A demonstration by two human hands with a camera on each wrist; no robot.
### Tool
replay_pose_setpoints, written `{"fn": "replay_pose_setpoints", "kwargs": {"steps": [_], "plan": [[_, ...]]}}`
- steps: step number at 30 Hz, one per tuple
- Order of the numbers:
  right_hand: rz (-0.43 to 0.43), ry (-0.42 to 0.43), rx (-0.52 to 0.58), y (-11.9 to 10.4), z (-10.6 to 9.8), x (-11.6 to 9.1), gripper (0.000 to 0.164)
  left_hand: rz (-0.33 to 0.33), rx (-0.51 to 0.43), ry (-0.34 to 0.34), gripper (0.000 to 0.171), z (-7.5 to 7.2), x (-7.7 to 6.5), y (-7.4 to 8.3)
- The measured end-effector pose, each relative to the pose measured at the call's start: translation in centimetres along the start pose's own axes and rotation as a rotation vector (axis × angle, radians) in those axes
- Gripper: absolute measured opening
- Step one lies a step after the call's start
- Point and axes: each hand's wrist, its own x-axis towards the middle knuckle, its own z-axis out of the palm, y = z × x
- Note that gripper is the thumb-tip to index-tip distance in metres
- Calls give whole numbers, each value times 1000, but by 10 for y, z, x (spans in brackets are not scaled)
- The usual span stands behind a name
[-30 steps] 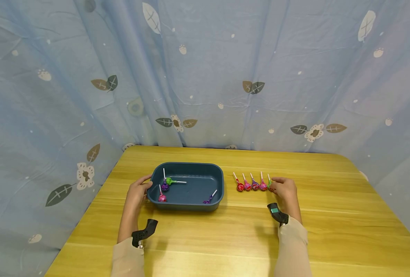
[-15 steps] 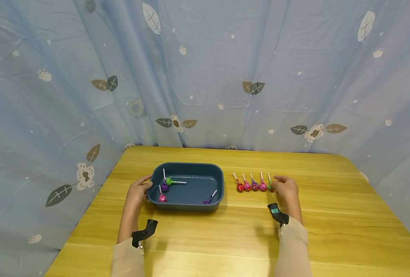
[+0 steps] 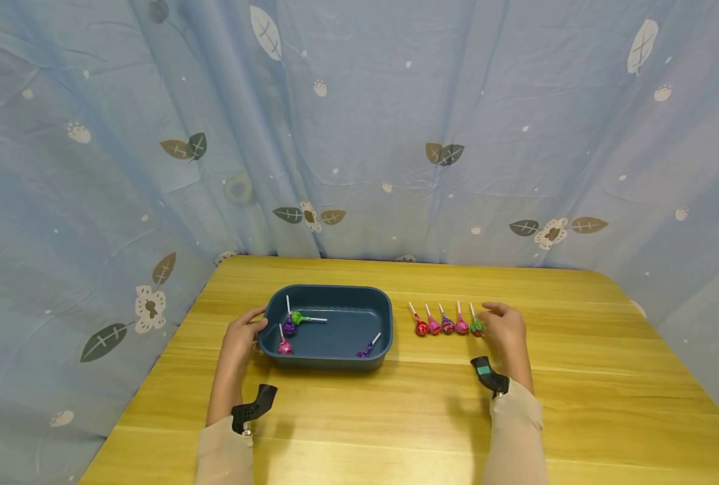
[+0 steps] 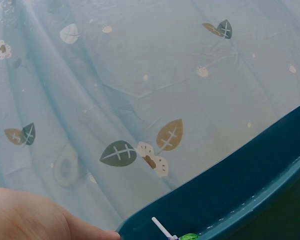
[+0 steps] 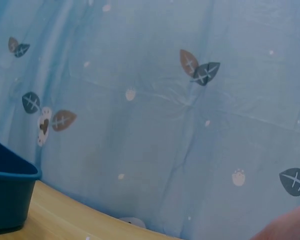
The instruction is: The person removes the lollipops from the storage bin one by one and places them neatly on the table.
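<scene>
My left hand holds the left end of a dark blue plastic tray, its thumb at the rim. In the left wrist view, a fingertip meets the tray's rim. Inside the tray lie a purple lollipop, a green one, a pink one and another purple one. To the right, several lollipops form a row on the table, sticks pointing away from me. A green lollipop ends that row. Just right of it is my right hand, fingers loosely bent and holding nothing.
The row also has a red lollipop, a pink one, a purple one and another pink one. A blue patterned curtain hangs behind the wooden table.
My right hand has let go of the green lollipop and drawn slightly right, leaving it at the row's right end. The left hand and the tray have stayed put.
</scene>
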Motion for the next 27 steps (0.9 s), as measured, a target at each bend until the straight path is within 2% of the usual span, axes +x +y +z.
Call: {"fn": "replay_pose_setpoints", "kwargs": {"steps": [4, 12, 19, 27], "plan": [[-5, -21, 33, -4, 2, -2, 41, 4, 2, -4, 42, 0, 0, -1], [-19, -156, 185, -15, 7, -6, 46, 5, -10, -14, 43, 0, 0, -2], [-18, -214, 223, -21, 16, -6, 46, 3, -24, -13, 43, -1, 0, -1], [-43, -305, 276, -29, 36, -7, 44, 5, -15, 9, 42, 0, 3, -1]]}}
